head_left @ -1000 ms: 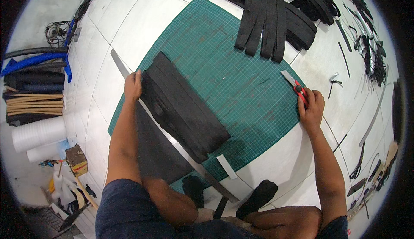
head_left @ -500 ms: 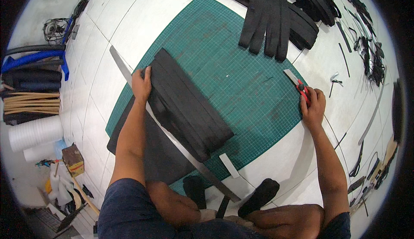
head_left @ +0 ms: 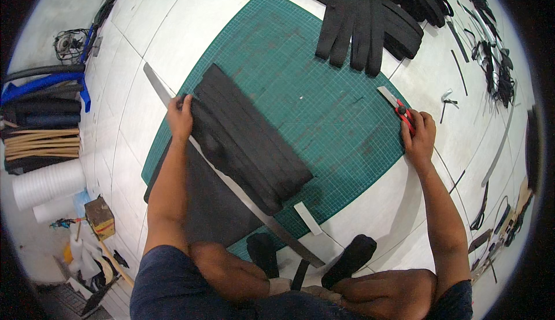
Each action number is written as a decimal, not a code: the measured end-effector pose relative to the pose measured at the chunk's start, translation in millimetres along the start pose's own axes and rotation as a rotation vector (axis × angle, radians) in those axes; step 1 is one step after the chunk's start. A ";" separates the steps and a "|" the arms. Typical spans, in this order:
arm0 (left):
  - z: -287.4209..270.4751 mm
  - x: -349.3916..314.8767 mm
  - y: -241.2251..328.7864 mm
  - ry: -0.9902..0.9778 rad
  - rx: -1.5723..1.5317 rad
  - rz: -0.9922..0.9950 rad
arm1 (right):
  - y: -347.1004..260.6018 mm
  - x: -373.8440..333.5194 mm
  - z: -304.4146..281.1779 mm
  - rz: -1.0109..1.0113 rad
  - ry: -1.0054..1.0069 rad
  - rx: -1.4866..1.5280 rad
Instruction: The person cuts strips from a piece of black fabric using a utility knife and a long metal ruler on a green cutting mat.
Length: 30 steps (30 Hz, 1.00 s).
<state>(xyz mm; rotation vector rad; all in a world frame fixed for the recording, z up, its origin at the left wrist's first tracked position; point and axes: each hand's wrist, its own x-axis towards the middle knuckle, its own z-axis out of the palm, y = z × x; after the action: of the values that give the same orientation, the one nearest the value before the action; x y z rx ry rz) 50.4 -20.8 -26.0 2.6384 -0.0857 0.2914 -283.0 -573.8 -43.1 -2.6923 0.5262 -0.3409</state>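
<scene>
White foam roll (head_left: 49, 182) at the far left of the scene, tan rods (head_left: 41, 142) stacked just beyond it. Next rightward, flat black sheet (head_left: 217, 198), near left, partly on the mat. Metal straightedge (head_left: 283, 236) slants from far left to near middle, between that sheet and the folded black fabric (head_left: 251, 138); its far end overhangs the mat onto floor tiles. Left hand (head_left: 180, 118) at the straightedge, by the fabric's far-left end: grip narrow, thumb near fingers; cannot tell whether it pinches or presses. Folded fabric lies layered on the left half of the green cutting mat (head_left: 324, 123). Short white strip (head_left: 307, 218) at the mat's near edge. Black straps (head_left: 350, 22) heaped far right, ends overlapping the mat. Red-handled cutter (head_left: 403, 112), blade pointing far left, over the mat's right corner; right hand (head_left: 420, 138) has its grip closed around the handle. Dark scraps (head_left: 497, 71) farthest right, on the floor.
</scene>
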 end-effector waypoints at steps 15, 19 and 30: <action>-190.6 -20.2 253.2 -0.196 -0.263 0.606 | -0.1 -0.5 -6.5 0.059 0.035 -0.021; -200.2 26.5 333.9 -0.144 -0.158 0.762 | -2.1 4.1 -3.3 0.011 0.055 0.025; 78.6 174.8 553.6 -0.428 -0.174 1.120 | 7.7 1.4 -16.0 0.044 0.014 0.082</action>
<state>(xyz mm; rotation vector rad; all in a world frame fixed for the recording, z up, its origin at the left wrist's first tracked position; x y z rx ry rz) 174.1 -547.8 198.0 2.1585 -1.6375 0.0493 -289.0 -586.1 -31.6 -2.5978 0.5619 -0.3615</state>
